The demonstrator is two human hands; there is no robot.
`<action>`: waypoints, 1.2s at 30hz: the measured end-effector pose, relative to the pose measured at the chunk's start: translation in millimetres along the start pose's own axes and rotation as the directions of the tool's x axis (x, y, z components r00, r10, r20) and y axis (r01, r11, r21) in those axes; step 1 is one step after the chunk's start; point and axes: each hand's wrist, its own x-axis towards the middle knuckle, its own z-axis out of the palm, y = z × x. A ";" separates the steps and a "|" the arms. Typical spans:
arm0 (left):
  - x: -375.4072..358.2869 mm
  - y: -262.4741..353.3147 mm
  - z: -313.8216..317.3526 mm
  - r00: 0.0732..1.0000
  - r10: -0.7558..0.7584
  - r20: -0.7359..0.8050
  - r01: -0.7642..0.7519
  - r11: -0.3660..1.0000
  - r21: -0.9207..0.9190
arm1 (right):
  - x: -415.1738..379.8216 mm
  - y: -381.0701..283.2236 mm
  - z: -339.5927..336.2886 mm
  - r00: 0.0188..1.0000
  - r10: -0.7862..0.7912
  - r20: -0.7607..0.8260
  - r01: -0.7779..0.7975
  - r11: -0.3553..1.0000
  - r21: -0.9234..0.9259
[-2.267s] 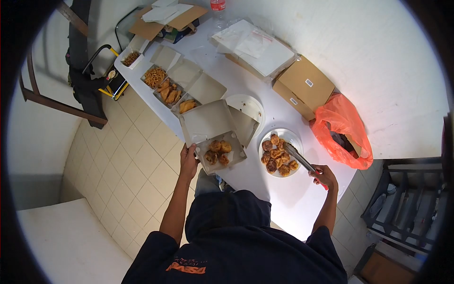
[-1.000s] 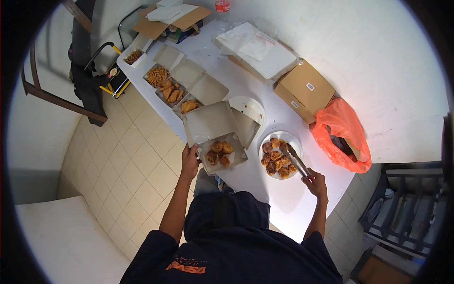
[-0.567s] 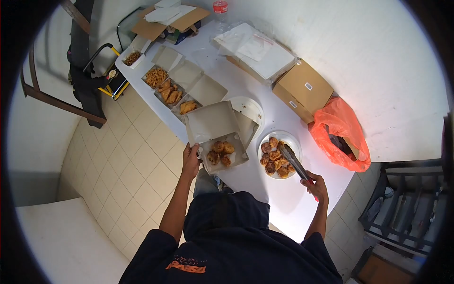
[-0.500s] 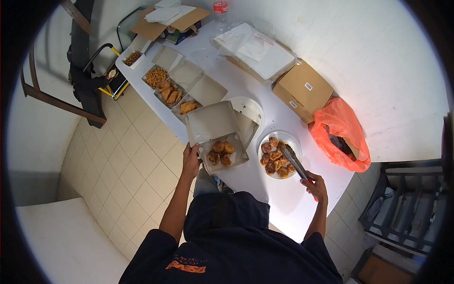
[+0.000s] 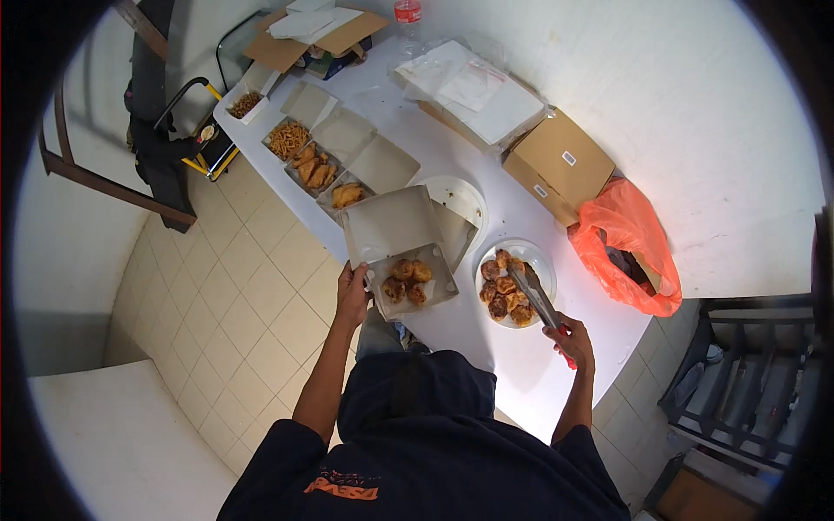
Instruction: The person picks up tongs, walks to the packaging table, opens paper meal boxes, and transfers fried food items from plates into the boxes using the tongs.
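My left hand (image 5: 354, 293) grips the near left side of an open cardboard food box (image 5: 390, 224), its lid tipped back. Several round browned pieces of food (image 5: 407, 281) lie inside it. In my right hand (image 5: 572, 339) is a pair of tongs (image 5: 543, 304) with red handles and dark heads. The tong heads reach over a white plate (image 5: 551, 271) heaped with more browned round pieces (image 5: 498, 286). Behind the held box, another round white dish (image 5: 465, 193) is partly covered and shows a few crumbs.
Open boxes with fries (image 5: 286, 140) and fried chicken (image 5: 315, 168) line the table's left edge. Toward the wall are a stack of white boxes (image 5: 473, 95), a brown carton (image 5: 559, 165) and an orange plastic bag (image 5: 625, 234). A plastic bottle (image 5: 407, 22) stands at the back.
My right hand and the tongs have shifted slightly left, and the tong heads now look more spread over the plate. My left hand and its box stay nearly still.
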 end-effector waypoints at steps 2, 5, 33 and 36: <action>4.1 -4.4 -2.6 1.000 0.006 0.000 -0.006 1.000 -0.006 | 3.2 2.6 0.0 1.000 0.003 -0.019 -0.003 1.000 -0.010; -1.1 2.5 3.5 1.000 0.009 0.016 -0.009 1.000 -0.027 | 8.0 12.2 -1.8 0.989 -0.093 -0.115 0.076 0.987 -0.144; -5.6 4.7 3.0 1.000 0.016 -0.003 -0.016 1.000 -0.002 | 8.5 -49.3 4.3 0.962 -0.213 -0.169 0.059 0.768 -0.638; -9.3 9.3 8.7 1.000 -0.001 -0.029 0.000 1.000 -0.018 | 11.6 -48.8 7.6 0.960 -0.232 -0.156 0.088 0.781 -0.619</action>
